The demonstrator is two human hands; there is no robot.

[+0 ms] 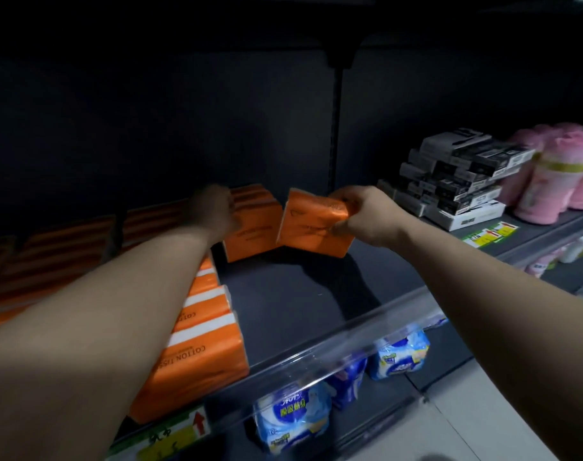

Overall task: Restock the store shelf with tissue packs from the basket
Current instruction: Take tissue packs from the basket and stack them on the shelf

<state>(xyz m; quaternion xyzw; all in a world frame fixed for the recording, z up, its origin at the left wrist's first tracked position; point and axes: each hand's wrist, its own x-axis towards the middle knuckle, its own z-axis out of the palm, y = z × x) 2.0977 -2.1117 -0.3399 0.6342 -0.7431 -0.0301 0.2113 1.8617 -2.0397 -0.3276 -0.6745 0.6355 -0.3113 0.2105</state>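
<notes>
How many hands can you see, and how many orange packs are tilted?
Hands: 2, the left hand and the right hand.
Tilted orange packs: 1, the orange pack gripped by the right hand.
Total: 3.

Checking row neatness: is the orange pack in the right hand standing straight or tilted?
Tilted. The orange pack, gripped by the right hand, sits askew to the standing pack; their gap widens upward.
</notes>
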